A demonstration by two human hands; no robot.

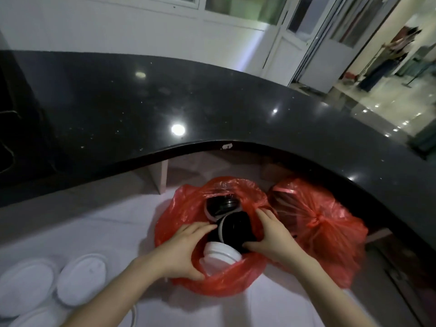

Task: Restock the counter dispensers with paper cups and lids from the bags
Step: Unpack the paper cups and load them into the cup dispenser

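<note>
Black lid stack (232, 228) in open red bag (188, 208), clasped between left grip (186, 249) and right grip (271, 234).

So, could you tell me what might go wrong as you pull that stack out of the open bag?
Both hands, left and right, grip the black lid stack inside the open red bag. The thin plastic could snag or tear. The white lid stack lying against it might spill out. The stack could also come apart mid-lift.
</note>
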